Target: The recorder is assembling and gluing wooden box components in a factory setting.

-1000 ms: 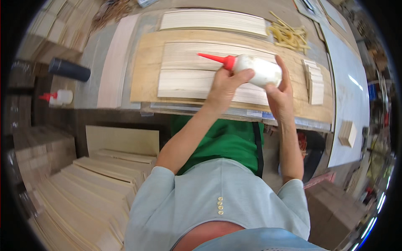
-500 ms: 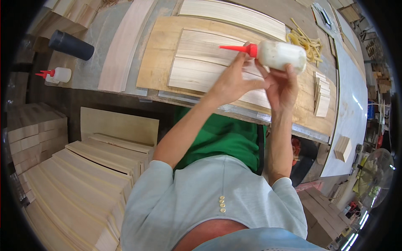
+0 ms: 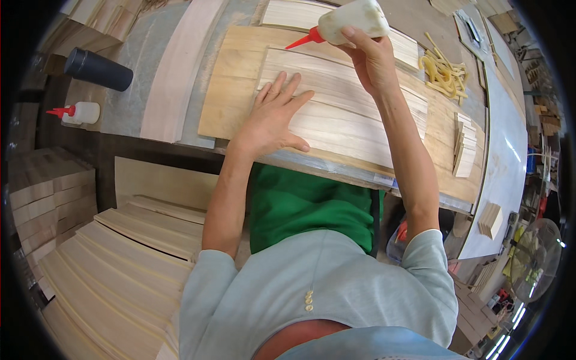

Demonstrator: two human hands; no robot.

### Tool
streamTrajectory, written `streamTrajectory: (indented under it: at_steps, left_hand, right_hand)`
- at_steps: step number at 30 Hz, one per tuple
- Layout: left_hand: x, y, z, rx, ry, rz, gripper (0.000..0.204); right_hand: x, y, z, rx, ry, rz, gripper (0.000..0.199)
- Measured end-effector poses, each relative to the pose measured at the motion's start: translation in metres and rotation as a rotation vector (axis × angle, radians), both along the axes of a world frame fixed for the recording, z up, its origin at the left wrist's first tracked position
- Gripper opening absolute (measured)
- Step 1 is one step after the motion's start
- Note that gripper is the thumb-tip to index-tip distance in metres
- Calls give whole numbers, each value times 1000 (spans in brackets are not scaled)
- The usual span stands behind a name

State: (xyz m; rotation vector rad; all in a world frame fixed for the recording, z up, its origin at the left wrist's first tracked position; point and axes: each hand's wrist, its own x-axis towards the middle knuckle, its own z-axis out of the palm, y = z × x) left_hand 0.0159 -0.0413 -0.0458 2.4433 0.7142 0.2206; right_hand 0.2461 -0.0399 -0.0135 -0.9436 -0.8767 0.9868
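My right hand is wrapped round a white glue bottle with a red pointed nozzle. The bottle is tilted above the far side of the wooden panel, its nozzle aimed down and to the left. Fingers spread, my left hand lies flat on the panel's left end. Pale boards side by side make up the panel, which rests on a larger tan wooden board. Whether the nozzle tip touches wood I cannot tell.
Several small wood strips lie right of the panel, with yellow rubbery bands behind them. A black cylinder and a second glue bottle stand at the left. Stacked boards fill the lower left. A fan is far right.
My left hand has come away from the bottle's nozzle and moved down-left onto the panel. My right hand has carried the bottle up and to the left, tipping its nozzle downward.
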Motion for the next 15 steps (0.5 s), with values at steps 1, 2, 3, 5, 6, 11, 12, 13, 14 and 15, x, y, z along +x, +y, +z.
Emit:
streamTrajectory:
  at_steps: [1,2,3,5,6,11,12,13,14,15]
  left_hand:
    - [0,0,-1,-2,6,2,101]
    - [0,1,-1,2,3,2,99]
    - [1,1,-1,6,0,0,97]
    - [1,1,-1,-8,-1,13,98]
    - [1,1,0,-20,-9,23,100]
    - [2,1,0,-32,1,30,100]
    - [1,1,0,-34,1,32,100]
    - [1,1,0,-35,2,29,100]
    - [2,1,0,-37,5,28,100]
    - [2,2,0,-40,8,28,101]
  right_hand:
    - [-3,7,-3,13,20,-1,45]
    - [-5,12,-6,10,25,0,45]
    - [-8,17,-9,-2,66,-15,40]
    - [-13,24,-14,-17,114,-27,36]
    - [-14,27,-16,-14,115,-26,37]
    - [-17,35,-21,-21,71,-38,38]
    - [-17,37,-22,-19,70,-60,37]
    - [-18,37,-23,-17,68,-83,37]
    - [-18,37,-24,-18,70,-87,37]
    - [-18,38,-25,-23,75,-89,36]
